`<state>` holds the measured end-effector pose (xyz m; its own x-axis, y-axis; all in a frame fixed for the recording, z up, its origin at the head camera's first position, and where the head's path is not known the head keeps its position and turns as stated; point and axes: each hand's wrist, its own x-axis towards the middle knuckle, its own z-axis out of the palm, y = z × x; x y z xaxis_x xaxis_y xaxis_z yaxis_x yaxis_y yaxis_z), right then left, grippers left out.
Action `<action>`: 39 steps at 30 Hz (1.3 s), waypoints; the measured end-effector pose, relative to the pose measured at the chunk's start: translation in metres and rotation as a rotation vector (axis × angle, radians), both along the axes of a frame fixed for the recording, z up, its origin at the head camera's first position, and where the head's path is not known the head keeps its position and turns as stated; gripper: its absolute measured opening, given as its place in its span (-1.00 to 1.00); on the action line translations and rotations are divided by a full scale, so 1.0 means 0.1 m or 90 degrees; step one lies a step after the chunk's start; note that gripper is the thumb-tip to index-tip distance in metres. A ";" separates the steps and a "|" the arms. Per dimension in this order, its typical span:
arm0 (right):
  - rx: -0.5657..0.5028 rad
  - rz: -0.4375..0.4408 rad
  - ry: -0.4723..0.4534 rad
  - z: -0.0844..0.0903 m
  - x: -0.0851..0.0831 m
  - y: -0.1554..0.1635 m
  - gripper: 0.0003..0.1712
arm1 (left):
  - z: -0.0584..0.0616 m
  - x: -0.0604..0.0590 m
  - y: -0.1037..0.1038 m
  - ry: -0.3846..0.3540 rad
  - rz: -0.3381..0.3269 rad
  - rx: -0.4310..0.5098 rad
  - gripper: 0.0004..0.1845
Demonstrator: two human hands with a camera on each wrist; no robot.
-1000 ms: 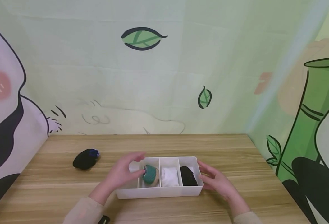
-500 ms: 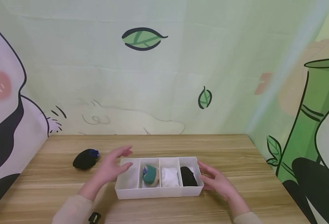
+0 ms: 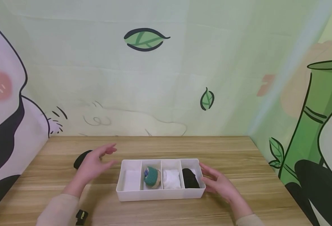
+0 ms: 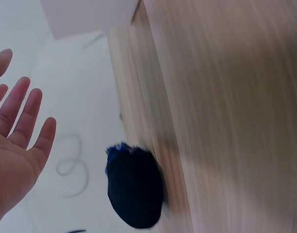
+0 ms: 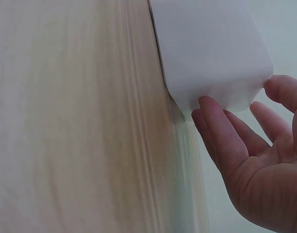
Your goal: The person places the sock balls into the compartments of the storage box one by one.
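A long white box [image 3: 160,194] with divided compartments sits on the table. Its leftmost compartment is bare. The others hold a teal-and-beige rolled sock [image 3: 151,177], a white folded sock [image 3: 171,179] and a black sock [image 3: 190,178]. Fingertips of my right hand [image 3: 218,182] touch the box's right end, the fingers fairly straight in the right wrist view. My left hand [image 3: 91,164] is over the table left of the box, fingers spread, holding nothing. It partly covers a rolled black sock [image 3: 80,159] in the head view; the left wrist view shows that sock's blue end.
Wood-grain table [image 3: 166,147] meets a pale green backdrop [image 3: 166,78] printed with pandas, leaves and bamboo. Near the left sleeve, at the front of the table, is a small black object [image 3: 81,216] with a yellowish mark.
My left hand has drawn away from the teal-and-beige sock in the box and moved left to the black sock. My right hand stays at the box's right end.
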<state>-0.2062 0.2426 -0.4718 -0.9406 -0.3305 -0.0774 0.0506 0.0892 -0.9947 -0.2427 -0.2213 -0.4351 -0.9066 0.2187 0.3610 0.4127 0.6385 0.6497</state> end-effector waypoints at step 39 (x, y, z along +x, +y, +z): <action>-0.015 0.012 0.005 -0.02 -0.01 0.01 -0.26 | -0.18 -0.18 -0.78 -0.015 0.011 -0.084 -0.23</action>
<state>-0.2070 0.2435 -0.4738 -0.9349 -0.3494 -0.0617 0.0411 0.0661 -0.9970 -0.2605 -0.2994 -0.4528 -0.9187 0.2466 0.3085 0.3859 0.7265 0.5686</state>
